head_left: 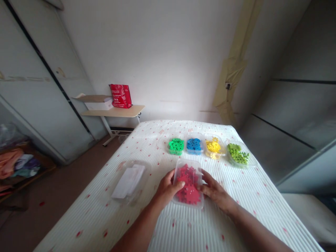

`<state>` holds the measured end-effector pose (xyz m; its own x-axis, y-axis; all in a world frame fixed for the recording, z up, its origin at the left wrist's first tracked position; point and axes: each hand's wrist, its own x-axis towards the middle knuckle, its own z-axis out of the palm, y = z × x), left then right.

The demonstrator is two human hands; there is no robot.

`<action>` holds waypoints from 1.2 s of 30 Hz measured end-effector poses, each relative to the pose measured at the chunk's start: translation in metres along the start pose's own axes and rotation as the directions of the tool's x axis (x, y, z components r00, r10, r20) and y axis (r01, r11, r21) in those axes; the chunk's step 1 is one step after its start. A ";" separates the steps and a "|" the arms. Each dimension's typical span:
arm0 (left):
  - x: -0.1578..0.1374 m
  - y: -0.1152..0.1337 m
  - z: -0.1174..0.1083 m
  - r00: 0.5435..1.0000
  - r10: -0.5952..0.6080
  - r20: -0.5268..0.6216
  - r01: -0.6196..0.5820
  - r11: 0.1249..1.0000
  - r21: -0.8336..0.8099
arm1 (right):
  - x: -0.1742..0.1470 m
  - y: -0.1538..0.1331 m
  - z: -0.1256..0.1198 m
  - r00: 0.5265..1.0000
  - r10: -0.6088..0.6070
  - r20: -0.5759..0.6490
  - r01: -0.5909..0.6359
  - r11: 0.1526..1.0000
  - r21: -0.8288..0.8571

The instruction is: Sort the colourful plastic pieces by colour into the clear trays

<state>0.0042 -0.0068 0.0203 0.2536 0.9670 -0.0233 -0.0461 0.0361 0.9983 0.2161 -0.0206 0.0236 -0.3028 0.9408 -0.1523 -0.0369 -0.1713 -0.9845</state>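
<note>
Between my two hands is a clear plastic container full of red toothed plastic pieces. My left hand grips its left side, the thumb lying over the top and the other fingers partly hidden behind the side wall. On the opposite side, my right hand holds the right wall with fingers curled against it. Behind it stand clear tubs of small plastic pieces: green, blue, yellow and lime green. Whether a lid covers the red pieces is hard to make out.
On the left of the spotted white tablecloth lies a clear plastic tray with white paper. A side table by the wall bears a red bag and a white box. Cabinets flank both sides.
</note>
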 end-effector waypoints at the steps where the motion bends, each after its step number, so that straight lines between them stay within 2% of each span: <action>1: 0.000 0.000 0.000 1.000 0.003 -0.011 -0.003 1.000 0.016 | -0.001 -0.002 0.002 1.000 0.009 -0.015 -0.009 1.000 -0.001; 11: 0.000 -0.004 0.000 0.998 0.014 -0.056 -0.010 0.997 0.075 | -0.006 -0.001 0.018 0.982 0.052 -0.180 -0.056 0.998 -0.019; 17: -0.001 -0.004 0.000 0.992 0.049 -0.114 -0.034 0.991 0.130 | -0.007 -0.008 0.024 0.987 0.005 -0.159 -0.013 0.999 -0.048; 22: 0.000 -0.007 -0.003 0.987 0.099 -0.125 -0.085 0.989 0.119 | -0.009 -0.009 0.025 0.980 -0.059 -0.192 0.050 0.997 -0.051; 27: -0.001 -0.005 -0.003 0.990 0.064 -0.122 -0.055 0.996 0.077 | -0.007 -0.010 0.020 0.955 -0.017 -0.296 -0.017 0.994 -0.112; 31: -0.004 -0.001 0.002 0.996 0.080 -0.039 -0.080 0.997 0.011 | -0.007 -0.015 0.014 0.941 0.032 -0.338 -0.043 0.999 -0.025; 36: -0.003 -0.011 0.003 0.999 0.029 -0.031 -0.028 1.000 0.003 | -0.020 -0.019 -0.017 0.912 0.082 -0.403 -0.076 0.997 0.030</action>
<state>0.0072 -0.0106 0.0097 0.2219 0.9751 0.0035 -0.0499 0.0077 0.9987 0.2392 -0.0311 0.0443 0.1044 0.9616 -0.2540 -0.0423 -0.2509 -0.9671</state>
